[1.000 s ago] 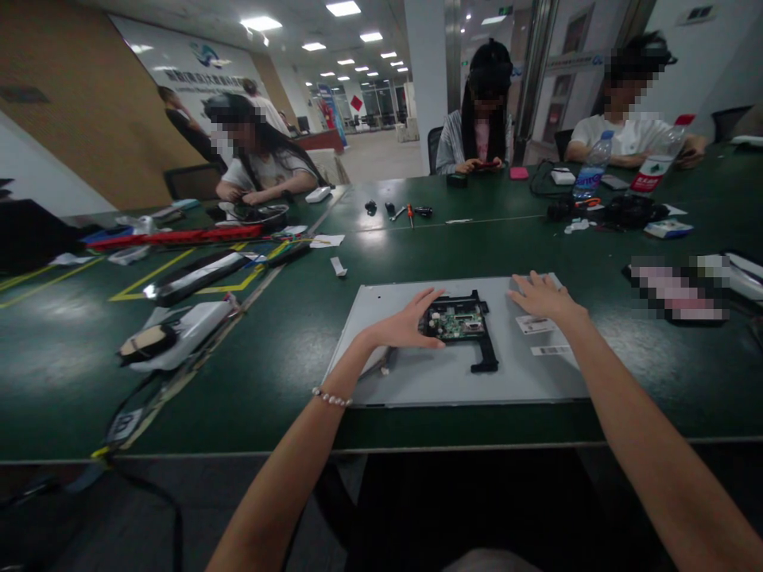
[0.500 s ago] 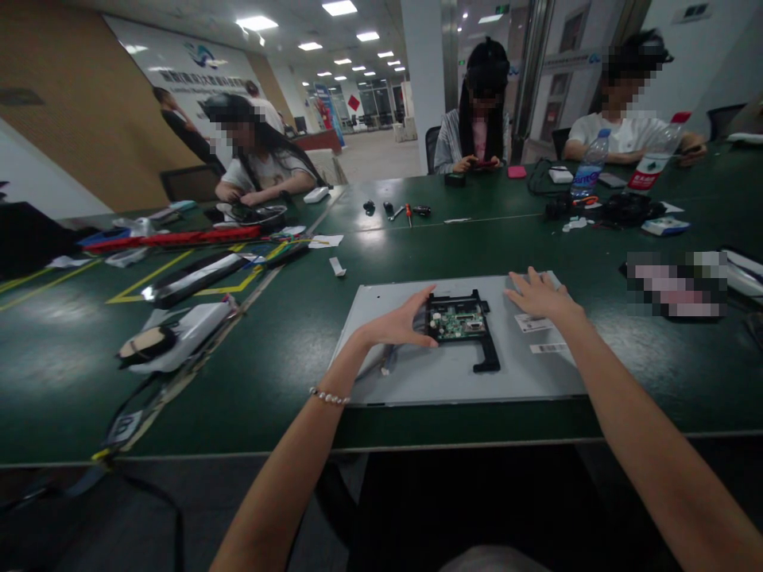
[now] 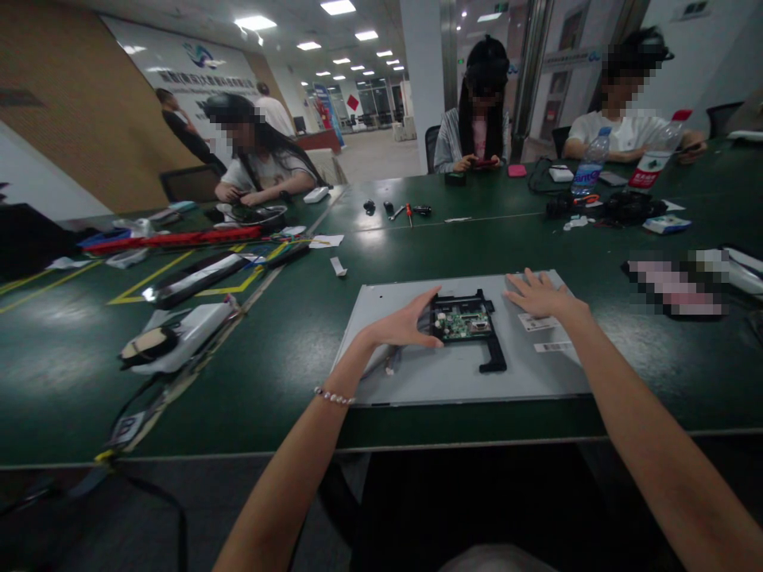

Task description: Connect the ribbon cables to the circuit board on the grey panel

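Observation:
A flat grey panel (image 3: 441, 377) lies on the green table (image 3: 286, 349) in front of me. On it sits a black frame (image 3: 492, 349) with a green circuit board (image 3: 462, 323) inside. My left hand (image 3: 402, 324) grips the frame's left edge, thumb low and fingers over the top. My right hand (image 3: 540, 295) lies flat with spread fingers on the panel's far right corner, next to white barcode labels (image 3: 540, 322). A thin cable end (image 3: 390, 365) shows under my left wrist.
Screwdrivers and small parts (image 3: 405, 210) lie farther back. Long black and red parts (image 3: 196, 274) and a white device (image 3: 172, 334) sit at the left. Bottles (image 3: 590, 171) and black gear (image 3: 629, 208) stand at the right. Three people sit across the table.
The black frame with the board has slid slightly to the right on the panel under my left hand. My right hand has stayed on the panel's corner.

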{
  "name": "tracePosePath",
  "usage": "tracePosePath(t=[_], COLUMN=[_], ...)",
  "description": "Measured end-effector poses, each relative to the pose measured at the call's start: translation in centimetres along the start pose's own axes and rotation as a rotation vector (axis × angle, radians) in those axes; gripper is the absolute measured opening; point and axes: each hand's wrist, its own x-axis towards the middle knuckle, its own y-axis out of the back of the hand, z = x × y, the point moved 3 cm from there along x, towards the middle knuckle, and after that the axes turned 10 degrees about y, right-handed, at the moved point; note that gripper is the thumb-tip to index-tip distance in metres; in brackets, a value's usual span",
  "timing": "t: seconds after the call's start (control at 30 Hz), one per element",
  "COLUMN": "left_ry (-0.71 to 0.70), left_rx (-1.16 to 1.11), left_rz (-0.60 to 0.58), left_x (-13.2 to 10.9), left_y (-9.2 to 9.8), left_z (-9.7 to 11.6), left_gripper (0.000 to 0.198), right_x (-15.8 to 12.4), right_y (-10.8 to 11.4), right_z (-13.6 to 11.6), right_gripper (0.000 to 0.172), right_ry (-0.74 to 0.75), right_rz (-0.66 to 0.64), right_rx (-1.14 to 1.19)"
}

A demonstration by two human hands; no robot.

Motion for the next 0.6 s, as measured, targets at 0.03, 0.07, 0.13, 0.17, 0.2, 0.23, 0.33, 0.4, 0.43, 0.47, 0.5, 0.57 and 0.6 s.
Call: tracePosePath(t=[0.03,0.07,0.13,0.17,0.2,0.23,0.33,0.4,0.43,0.47,0.5,0.57,0.6], left_ry=[-0.004,-0.007,-0.002,0.003,0.009,0.013,0.011,0.004,0.001,-0.002,-0.004,-0.006,-0.007], left_rx=[0.005,0.007,0.007,0.006,0.006,0.004,-0.002,-0.008,-0.010,-0.011,-0.013,-0.014,-0.014], left_rz=[-0.001,-0.003,-0.009,-0.013,-0.017,-0.019,-0.020,-0.019,-0.019,-0.019,-0.016,-0.007,-0.002], left_x=[0.0,0.1,0.1,0.1,0.1,0.0,0.0,0.0,0.0,0.1,0.1,0.2,0.2], left_y=[0.0,-0.1,-0.1,-0.1,-0.1,-0.1,-0.1,-0.2,-0.2,-0.2,-0.2,-0.3,-0.3], left_z=[0.0,0.1,0.2,0.2,0.3,0.4,0.5,0.4,0.3,0.2,0.1,0.0,-0.1], left_gripper=[0.115,0.114,0.114,0.114,0.114,0.114,0.114,0.114,0.113,0.113,0.113,0.113,0.113], right_x=[-0.1,-0.2,-0.2,-0.2,-0.2,-0.1,-0.1,-0.3,-0.4,-0.7,-1.0,-1.6,-1.8], right_y=[0.1,0.1,0.1,0.1,0.0,0.0,0.4,1.0,1.3,1.7,2.0,2.5,2.5], right_z=[0.0,0.0,0.0,0.0,0.1,0.0,-0.4,-1.4,-2.1,-2.9,-3.8,-5.4,-6.0], right_gripper=[0.069,0.069,0.069,0.069,0.069,0.068,0.064,0.060,0.059,0.058,0.057,0.060,0.063], right_ry=[-0.003,-0.004,0.001,0.006,0.008,0.008,0.029,0.116,0.201,0.306,0.420,0.610,0.670], right_rz=[0.001,0.002,0.010,0.018,0.029,0.043,0.111,0.175,0.202,0.221,0.232,0.233,0.222], right_rx=[-0.003,-0.005,-0.004,-0.003,-0.004,-0.008,-0.023,0.017,0.061,0.115,0.172,0.255,0.278])
